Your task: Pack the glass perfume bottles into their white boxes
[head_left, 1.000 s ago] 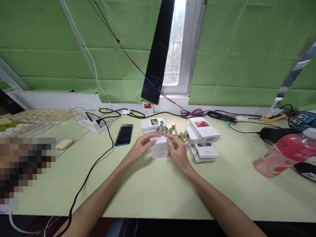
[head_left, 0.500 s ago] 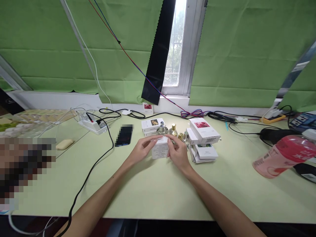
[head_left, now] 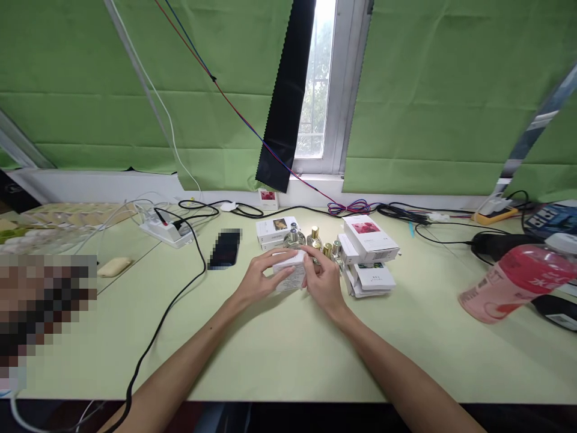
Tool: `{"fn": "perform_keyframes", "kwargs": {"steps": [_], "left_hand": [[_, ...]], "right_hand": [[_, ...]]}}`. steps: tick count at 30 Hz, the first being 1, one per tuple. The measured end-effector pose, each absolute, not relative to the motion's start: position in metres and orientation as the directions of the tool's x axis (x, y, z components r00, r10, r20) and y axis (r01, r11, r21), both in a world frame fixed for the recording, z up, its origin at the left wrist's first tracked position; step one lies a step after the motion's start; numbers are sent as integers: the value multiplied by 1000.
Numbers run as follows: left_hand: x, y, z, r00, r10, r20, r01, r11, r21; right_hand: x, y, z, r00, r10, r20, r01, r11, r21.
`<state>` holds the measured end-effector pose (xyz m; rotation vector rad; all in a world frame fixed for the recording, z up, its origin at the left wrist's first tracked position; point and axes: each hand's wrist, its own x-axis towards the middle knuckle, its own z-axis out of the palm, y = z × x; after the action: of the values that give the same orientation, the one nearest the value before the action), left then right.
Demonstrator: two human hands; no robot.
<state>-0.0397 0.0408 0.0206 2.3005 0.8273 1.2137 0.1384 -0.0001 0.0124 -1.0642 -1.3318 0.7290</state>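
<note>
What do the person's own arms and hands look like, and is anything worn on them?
Both forearms are bare from the bottom edge of the picture up to the hands, with no sleeve in view. The left hand and the right hand wear no glove, and no watch or bracelet shows on either wrist. Whether a finger carries a ring is too small to tell.

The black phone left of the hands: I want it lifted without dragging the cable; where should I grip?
Pinch the phone by its two long edges, coming from above. It lies flat on the table, and the black cable runs close along its left.
</note>
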Motion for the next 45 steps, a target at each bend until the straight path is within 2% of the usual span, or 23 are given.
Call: {"fn": "perform_keyframes", "kwargs": {"steps": [16,27,39,45], "left_hand": [[-38,36,22,376,702,604,437,-710,552],[-42,38,22,365,679,637,490,-722,489],[-44,38,20,394,643,657,597,-722,350],[-45,40,20,330,618,714,691,-673,264]], "right_hand": [[136,-1,9,144,889,435,207,402,-892],[133,1,5,104,870,483,237,450,-861],[133,1,2,115,851,513,265,471,-841],[134,1,1,136,778,613,371,534,-760]]}}
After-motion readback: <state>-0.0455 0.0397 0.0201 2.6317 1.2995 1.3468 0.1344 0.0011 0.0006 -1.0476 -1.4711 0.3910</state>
